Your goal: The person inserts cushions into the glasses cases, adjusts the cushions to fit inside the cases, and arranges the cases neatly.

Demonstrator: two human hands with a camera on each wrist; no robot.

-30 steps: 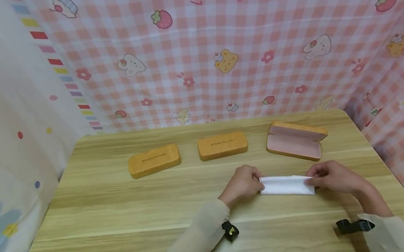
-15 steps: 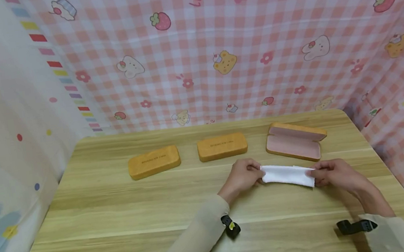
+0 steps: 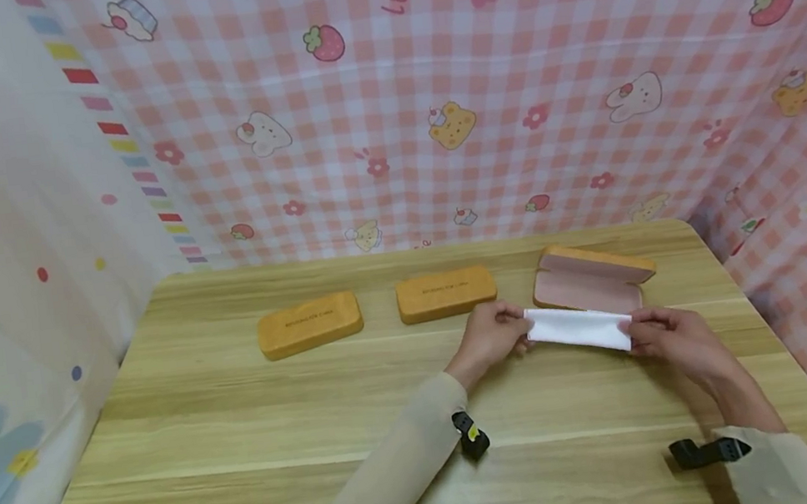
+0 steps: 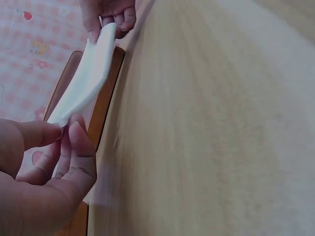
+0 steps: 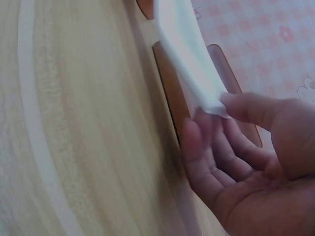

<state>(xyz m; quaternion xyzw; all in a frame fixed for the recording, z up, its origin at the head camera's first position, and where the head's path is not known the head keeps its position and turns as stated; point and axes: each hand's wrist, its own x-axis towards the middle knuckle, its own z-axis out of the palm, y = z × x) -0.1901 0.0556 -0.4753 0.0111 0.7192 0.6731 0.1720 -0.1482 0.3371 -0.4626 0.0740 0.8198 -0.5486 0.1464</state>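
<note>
A white cloth (image 3: 577, 328), folded into a narrow strip, is stretched between both hands above the table. My left hand (image 3: 488, 337) pinches its left end between thumb and fingers, as the left wrist view also shows for the cloth (image 4: 86, 73). The right end is pinched by my right hand (image 3: 679, 340); in the right wrist view the thumb lies on top of that end. Just behind the cloth stands an orange-brown glasses case (image 3: 591, 271), lid raised, with a pinkish lining. The cloth hides part of the case's front edge.
Two closed glasses cases of the same colour lie farther left, one in the middle (image 3: 446, 294) and one at the left (image 3: 310, 325). They rest on a wood-grain table (image 3: 247, 456). A pink checked curtain (image 3: 387, 119) hangs behind the table.
Both hands have carried the cloth away from the body and slightly right, up to the open case's front edge. The cases have stayed in place.
</note>
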